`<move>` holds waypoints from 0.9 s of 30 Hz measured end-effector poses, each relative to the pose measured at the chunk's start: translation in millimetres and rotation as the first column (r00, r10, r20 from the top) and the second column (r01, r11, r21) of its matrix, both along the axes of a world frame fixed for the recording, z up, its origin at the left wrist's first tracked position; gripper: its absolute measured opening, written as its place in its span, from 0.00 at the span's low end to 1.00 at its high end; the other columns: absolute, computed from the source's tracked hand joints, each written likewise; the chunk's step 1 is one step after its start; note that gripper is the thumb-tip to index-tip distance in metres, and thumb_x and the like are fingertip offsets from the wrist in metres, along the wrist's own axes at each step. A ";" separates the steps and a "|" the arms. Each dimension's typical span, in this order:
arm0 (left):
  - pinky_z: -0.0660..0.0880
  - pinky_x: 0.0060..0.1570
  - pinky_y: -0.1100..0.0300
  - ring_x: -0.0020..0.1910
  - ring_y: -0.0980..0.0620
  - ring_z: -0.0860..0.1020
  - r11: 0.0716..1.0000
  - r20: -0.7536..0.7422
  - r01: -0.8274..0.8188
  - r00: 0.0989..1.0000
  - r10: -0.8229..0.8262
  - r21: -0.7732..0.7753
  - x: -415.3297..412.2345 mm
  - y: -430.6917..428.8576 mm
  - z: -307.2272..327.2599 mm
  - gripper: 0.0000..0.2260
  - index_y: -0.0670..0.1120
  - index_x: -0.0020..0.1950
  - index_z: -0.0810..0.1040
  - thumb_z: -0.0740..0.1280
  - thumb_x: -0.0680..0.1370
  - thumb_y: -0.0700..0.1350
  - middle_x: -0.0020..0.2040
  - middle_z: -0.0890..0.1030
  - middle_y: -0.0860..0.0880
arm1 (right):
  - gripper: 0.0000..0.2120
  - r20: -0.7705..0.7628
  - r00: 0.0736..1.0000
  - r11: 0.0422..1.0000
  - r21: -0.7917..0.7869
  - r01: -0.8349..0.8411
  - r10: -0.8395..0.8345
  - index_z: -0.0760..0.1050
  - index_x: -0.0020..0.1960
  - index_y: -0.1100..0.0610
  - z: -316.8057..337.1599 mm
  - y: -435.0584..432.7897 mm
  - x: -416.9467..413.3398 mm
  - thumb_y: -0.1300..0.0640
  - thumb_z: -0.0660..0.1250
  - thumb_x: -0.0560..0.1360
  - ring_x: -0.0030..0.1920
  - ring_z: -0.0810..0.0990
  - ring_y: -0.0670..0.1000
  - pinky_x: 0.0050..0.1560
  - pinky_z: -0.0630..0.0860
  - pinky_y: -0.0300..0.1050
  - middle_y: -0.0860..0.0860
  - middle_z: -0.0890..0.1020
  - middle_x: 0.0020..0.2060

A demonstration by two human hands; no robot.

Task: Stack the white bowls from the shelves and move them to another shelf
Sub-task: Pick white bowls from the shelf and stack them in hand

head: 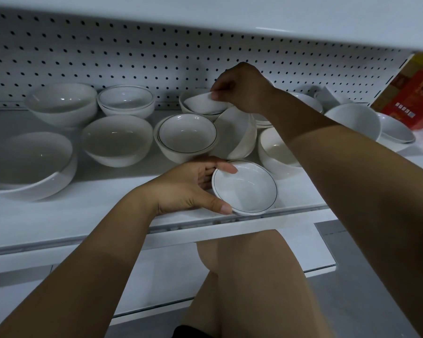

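- Head camera looks down on a white metal shelf (83, 203) backed by a white perforated back panel (108, 57), with the underside of an upper white shelf (279, 13) across the top.
- Below the near edge are a lower white shelf (156, 264), a grey floor (376, 289) and the person's bare knee (249, 264).
- At the far right stands a red and gold cardboard box (413, 93); its printing is too blurred to read.
- Large plain white bowls (29, 164) sit at the left of the shelf, and a stack of dark-rimmed white bowls (187, 136) sits in the middle, just beside a white bowl lying on its side (237, 132).
- The left hand (188, 189) grips a small white bowl with a thin dark rim line (246, 187) at the near edge of the shelf, thumb on the near rim and fingers curled over the far rim; whether the bowl rests on the shelf cannot be told.
- The right hand (239, 89) reaches to the far side and pinches the rim of a tilted small white bowl (203, 103), held over other bowls by the back panel.
- The two held bowls are well apart, with the stack between them.
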State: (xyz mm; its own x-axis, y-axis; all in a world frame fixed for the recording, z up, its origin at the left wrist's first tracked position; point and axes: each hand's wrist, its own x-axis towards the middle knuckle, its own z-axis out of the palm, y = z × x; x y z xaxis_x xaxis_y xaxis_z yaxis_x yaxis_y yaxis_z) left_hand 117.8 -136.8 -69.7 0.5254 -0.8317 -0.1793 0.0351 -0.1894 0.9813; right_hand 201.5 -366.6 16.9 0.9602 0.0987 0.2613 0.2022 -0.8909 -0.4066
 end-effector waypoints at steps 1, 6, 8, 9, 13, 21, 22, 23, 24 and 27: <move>0.72 0.73 0.53 0.67 0.56 0.79 1.000 -0.001 -0.001 1.000 0.001 0.001 0.3 -0.1 -0.1 0.34 0.51 0.67 0.79 0.83 0.62 0.38 0.66 0.82 0.56 | 0.10 0.041 0.999 1.000 0.012 0.011 -0.012 0.86 0.52 0.60 -0.7 1.0 -0.6 0.54 0.75 0.76 0.51 0.83 0.51 0.53 0.74 0.37 0.54 0.87 0.49; 0.71 0.73 0.51 0.68 0.54 0.78 1.000 -0.005 0.007 1.000 -0.007 -0.008 2.0 0.0 -3.7 0.35 0.51 0.66 0.79 0.85 0.61 0.40 0.67 0.81 0.55 | 0.09 0.189 0.981 0.985 0.172 0.017 -0.050 0.87 0.49 0.62 -5.8 1.0 -8.8 0.58 0.78 0.72 0.47 0.83 0.52 0.53 0.77 0.42 0.57 0.87 0.46; 0.71 0.73 0.51 0.68 0.54 0.78 1.000 -0.007 0.009 1.000 -0.009 -0.011 2.1 0.1 -4.4 0.35 0.51 0.66 0.80 0.85 0.60 0.41 0.67 0.82 0.54 | 0.09 0.226 0.972 0.974 0.228 0.013 -0.066 0.87 0.49 0.62 -6.0 -0.9 -13.3 0.58 0.78 0.71 0.48 0.84 0.54 0.54 0.78 0.44 0.57 0.86 0.45; 0.71 0.73 0.51 0.68 0.54 0.78 1.000 -0.005 0.010 1.000 -0.010 -0.011 1.7 0.1 -4.4 0.35 0.51 0.66 0.80 0.85 0.60 0.40 0.67 0.82 0.54 | 0.09 0.250 0.966 0.974 0.228 0.006 -0.065 0.87 0.49 0.61 -6.0 -2.1 -16.1 0.58 0.78 0.71 0.47 0.84 0.54 0.53 0.78 0.43 0.57 0.86 0.44; 0.72 0.72 0.53 0.68 0.56 0.79 1.000 0.009 0.001 1.000 -0.001 -0.014 -0.1 0.3 -2.4 0.36 0.50 0.66 0.79 0.84 0.59 0.39 0.66 0.82 0.54 | 0.08 0.364 0.928 0.980 0.199 0.001 -0.075 0.88 0.48 0.59 -5.5 -5.2 -34.2 0.57 0.75 0.72 0.46 0.81 0.49 0.53 0.75 0.41 0.53 0.86 0.43; 0.76 0.65 0.63 0.65 0.57 0.80 0.999 0.037 0.009 0.999 -0.007 -0.041 -0.2 -0.3 -2.4 0.34 0.48 0.66 0.78 0.82 0.60 0.38 0.63 0.84 0.55 | 0.07 0.650 0.753 0.989 0.146 0.005 -0.100 0.87 0.47 0.60 -13.5 6.1 -96.4 0.58 0.72 0.73 0.49 0.77 0.49 0.55 0.69 0.28 0.55 0.86 0.44; 0.75 0.65 0.62 0.65 0.57 0.80 0.999 0.036 0.010 0.999 -0.009 -0.044 0.1 -0.2 -3.1 0.34 0.48 0.66 0.78 0.82 0.61 0.38 0.62 0.84 0.55 | 0.07 0.694 0.714 0.993 0.121 0.010 -0.092 0.87 0.47 0.60 -16.1 8.9 -107.9 0.59 0.72 0.74 0.49 0.77 0.50 0.56 0.69 0.29 0.55 0.86 0.43; 0.75 0.66 0.61 0.65 0.56 0.80 0.999 0.038 0.012 0.999 -0.010 -0.044 0.5 -0.1 -4.2 0.34 0.48 0.65 0.79 0.82 0.61 0.38 0.62 0.84 0.54 | 0.06 0.728 0.679 0.995 0.100 0.023 -0.089 0.87 0.47 0.61 -19.3 12.0 -120.2 0.61 0.72 0.75 0.49 0.77 0.51 0.56 0.70 0.30 0.54 0.86 0.43; 0.75 0.67 0.59 0.65 0.55 0.80 0.999 0.043 0.013 0.999 -0.011 -0.042 1.0 -0.5 -5.3 0.33 0.48 0.65 0.79 0.82 0.61 0.38 0.62 0.84 0.54 | 0.05 0.753 0.651 0.995 0.085 0.050 -0.097 0.87 0.47 0.61 -22.8 15.2 -132.8 0.63 0.72 0.75 0.49 0.77 0.52 0.57 0.70 0.31 0.54 0.86 0.43; 0.73 0.69 0.58 0.64 0.57 0.80 0.999 0.068 0.006 0.998 -0.004 -0.032 1.9 -1.4 -7.2 0.33 0.49 0.65 0.79 0.83 0.62 0.37 0.60 0.84 0.56 | 0.05 0.778 0.603 0.984 0.113 0.137 -0.173 0.87 0.46 0.61 -36.5 24.9 -169.0 0.68 0.73 0.74 0.48 0.80 0.56 0.57 0.71 0.34 0.53 0.86 0.44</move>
State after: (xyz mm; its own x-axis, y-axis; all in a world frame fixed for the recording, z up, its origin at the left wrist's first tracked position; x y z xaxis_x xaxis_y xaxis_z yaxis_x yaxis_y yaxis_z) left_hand 119.7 -138.2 -76.9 0.5311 -0.8393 -0.1164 -0.0325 -0.1575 0.9870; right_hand 32.5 -341.7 -19.6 0.3876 -0.0590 0.9199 0.3191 -0.9277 -0.1940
